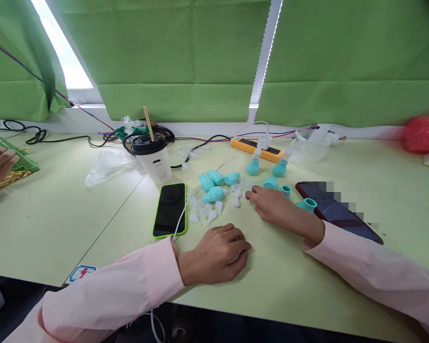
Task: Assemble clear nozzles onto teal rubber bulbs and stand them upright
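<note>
My right hand (273, 204) reaches over the table with its fingers bent together, the tips on a small translucent white piece (247, 196). More small white cone-shaped pieces (219, 207) lie loose to its left. My left hand (218, 253) rests on the tabletop nearer me. Its fingers are curled in, and whatever they hold, if anything, is hidden. Several glossy turquoise bulb-shaped parts (213, 194) lie in a cluster beyond the white pieces. Open-necked turquoise parts (306, 205) stand behind my right forearm. Two turquoise bulbs (252, 166) with clear tops stand farther back.
A green-cased phone (169, 209) with a white cable lies left, a dark red-edged phone (338, 209) right. A lidded paper cup (153, 162) with a stirrer stands behind. At the back are an orange power strip (257, 149) and plastic bags (303, 147). Another person's hand (0, 164) shows far left.
</note>
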A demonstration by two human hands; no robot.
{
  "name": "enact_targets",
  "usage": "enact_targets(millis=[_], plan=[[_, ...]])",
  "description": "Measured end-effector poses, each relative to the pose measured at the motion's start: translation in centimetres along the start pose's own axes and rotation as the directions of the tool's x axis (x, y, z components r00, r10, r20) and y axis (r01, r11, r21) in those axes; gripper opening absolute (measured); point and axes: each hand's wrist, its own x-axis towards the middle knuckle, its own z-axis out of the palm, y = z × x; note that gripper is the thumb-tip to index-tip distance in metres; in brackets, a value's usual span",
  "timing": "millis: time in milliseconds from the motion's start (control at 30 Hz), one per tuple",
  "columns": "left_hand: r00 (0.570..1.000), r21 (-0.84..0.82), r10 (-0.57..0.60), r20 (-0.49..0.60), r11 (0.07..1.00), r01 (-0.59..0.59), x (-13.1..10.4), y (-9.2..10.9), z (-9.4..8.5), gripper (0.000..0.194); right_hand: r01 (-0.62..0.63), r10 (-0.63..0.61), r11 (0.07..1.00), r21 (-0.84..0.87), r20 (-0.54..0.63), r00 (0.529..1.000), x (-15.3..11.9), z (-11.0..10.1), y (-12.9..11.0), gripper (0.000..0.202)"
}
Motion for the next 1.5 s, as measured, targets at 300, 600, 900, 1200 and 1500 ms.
enact_targets(millis=[300, 600, 900, 1200, 1500], plan=[[0.996, 0.054, -0.071, -0.052, 0.996, 0.074, 0.1, -0.2, 0.1, 0.025, 0.034, -0.026, 0.988, 0.150, -0.054, 0.998, -0.4, 0.2, 0.3, 0.028], [0.969, 0.491, -0.222, -0.105, 0.836, 0.245, 0.4, -0.9, 0.2, 0.039, -0.054, 0.215, 0.579, 0.814, -0.088, 0.973, -1.5, -2.4, -1.3, 0.019], [0.955, 0.608, -0.273, -0.116, 0.741, 0.286, 0.5, -1.8, 0.7, 0.030, -0.378, 0.197, -0.263, 0.887, 0.433, 0.879, -4.2, -0.7, -1.6, 0.019], [0.932, 0.522, -0.348, -0.096, 0.780, 0.345, 1.3, -3.0, 0.5, 0.017, -0.352, 0.096, -0.496, 0.794, 0.453, 0.886, -5.6, 0.2, -2.6, 0.023], [0.934, 0.465, -0.346, -0.093, 0.814, 0.348, 1.3, -2.9, 0.2, 0.018, -0.244, 0.152, -0.415, 0.876, 0.332, 0.931, -5.7, 0.7, -3.0, 0.024]])
